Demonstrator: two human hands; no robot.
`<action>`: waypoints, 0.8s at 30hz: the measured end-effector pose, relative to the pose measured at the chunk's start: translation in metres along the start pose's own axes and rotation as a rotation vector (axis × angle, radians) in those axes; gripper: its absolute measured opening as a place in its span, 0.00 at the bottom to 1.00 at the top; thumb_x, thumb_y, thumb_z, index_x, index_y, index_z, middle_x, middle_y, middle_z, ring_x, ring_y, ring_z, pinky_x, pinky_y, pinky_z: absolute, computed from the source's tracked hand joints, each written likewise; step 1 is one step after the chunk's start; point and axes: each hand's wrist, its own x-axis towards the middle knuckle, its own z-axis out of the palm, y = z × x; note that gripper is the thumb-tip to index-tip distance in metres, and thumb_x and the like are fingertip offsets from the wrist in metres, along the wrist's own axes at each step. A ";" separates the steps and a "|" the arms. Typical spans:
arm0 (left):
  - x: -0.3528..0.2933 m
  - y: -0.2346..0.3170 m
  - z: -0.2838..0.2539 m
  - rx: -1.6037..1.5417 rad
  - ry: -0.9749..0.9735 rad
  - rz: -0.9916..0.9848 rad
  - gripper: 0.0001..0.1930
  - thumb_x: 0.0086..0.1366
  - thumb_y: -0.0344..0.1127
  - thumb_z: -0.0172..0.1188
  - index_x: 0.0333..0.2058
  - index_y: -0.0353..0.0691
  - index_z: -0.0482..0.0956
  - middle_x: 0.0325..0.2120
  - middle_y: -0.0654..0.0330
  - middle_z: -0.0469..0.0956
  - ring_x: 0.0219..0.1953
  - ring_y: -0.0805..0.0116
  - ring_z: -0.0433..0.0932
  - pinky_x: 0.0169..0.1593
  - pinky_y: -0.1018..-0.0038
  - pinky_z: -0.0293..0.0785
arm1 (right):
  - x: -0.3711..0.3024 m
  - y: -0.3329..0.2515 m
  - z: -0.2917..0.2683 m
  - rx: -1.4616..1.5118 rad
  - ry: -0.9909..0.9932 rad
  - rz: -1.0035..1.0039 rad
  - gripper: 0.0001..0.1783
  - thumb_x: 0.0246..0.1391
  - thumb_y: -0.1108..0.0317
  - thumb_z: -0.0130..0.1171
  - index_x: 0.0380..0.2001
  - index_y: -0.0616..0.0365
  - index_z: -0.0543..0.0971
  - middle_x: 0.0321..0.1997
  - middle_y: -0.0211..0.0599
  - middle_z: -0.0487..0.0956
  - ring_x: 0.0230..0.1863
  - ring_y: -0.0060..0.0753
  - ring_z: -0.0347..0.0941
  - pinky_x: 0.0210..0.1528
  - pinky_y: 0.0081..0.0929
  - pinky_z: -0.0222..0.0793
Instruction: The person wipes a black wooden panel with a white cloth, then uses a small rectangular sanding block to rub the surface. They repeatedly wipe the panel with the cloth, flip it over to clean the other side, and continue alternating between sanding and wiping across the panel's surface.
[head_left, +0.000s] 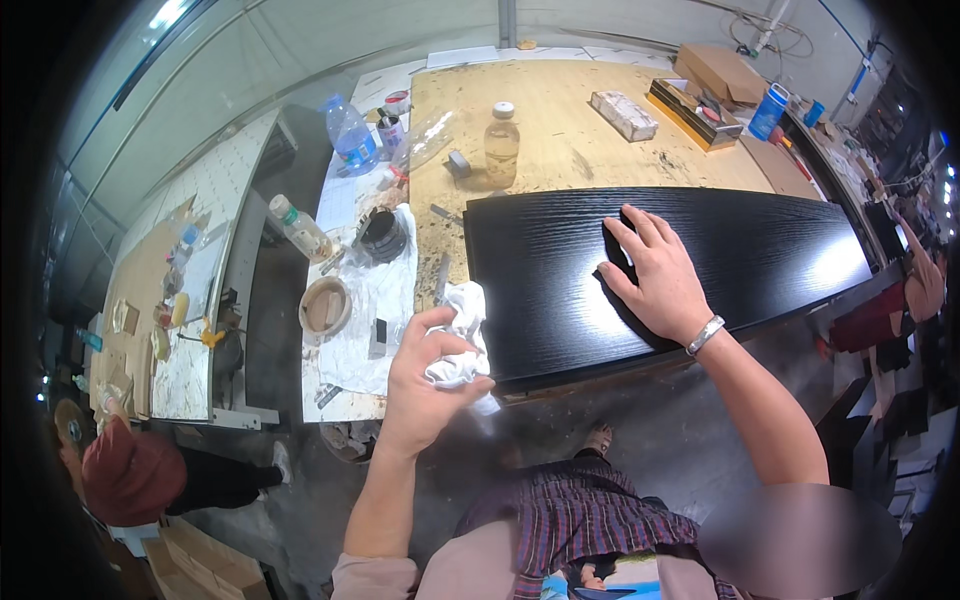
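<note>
A glossy black wood-grained panel (560, 290) lies flat across the right part of the worktable. My right hand (655, 275) rests on top of it, fingers stretched out and holding nothing; a metal band circles that wrist. Just off the panel's left end, my left hand (425, 385) grips a crumpled white cloth (462, 345). Beside that hand, a white sheet (345, 365) on the table bears a dark-stained pot (382, 236) and a round tan bowl (325, 307).
A bottle of yellowish liquid (502, 148) stands behind the panel, and a large clear jug (350, 135) stands farther left. Toward the back right are a wrapped block (623, 115) and an open tool box (695, 115). A person (135, 470) is at the left, another (890, 310) at the right.
</note>
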 end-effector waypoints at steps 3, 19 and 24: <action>-0.001 -0.006 0.000 -0.034 0.005 0.003 0.19 0.44 0.25 0.80 0.36 0.42 0.84 0.56 0.50 0.73 0.62 0.56 0.72 0.61 0.64 0.68 | 0.000 -0.002 -0.001 -0.010 -0.013 0.007 0.32 0.62 0.52 0.59 0.64 0.58 0.74 0.72 0.54 0.67 0.73 0.54 0.60 0.75 0.45 0.56; 0.016 0.049 -0.007 -0.132 0.042 0.371 0.23 0.50 0.27 0.76 0.47 0.39 0.83 0.52 0.51 0.79 0.55 0.58 0.80 0.57 0.63 0.76 | -0.004 0.009 0.001 0.002 0.036 -0.008 0.31 0.61 0.51 0.61 0.62 0.59 0.75 0.70 0.57 0.69 0.71 0.58 0.61 0.73 0.47 0.57; 0.064 0.045 0.015 0.435 -0.469 0.593 0.24 0.49 0.34 0.75 0.49 0.51 0.87 0.50 0.65 0.82 0.55 0.53 0.75 0.57 0.60 0.71 | 0.001 -0.005 -0.001 0.058 0.046 -0.029 0.31 0.61 0.51 0.61 0.61 0.59 0.75 0.70 0.58 0.69 0.72 0.58 0.61 0.74 0.47 0.56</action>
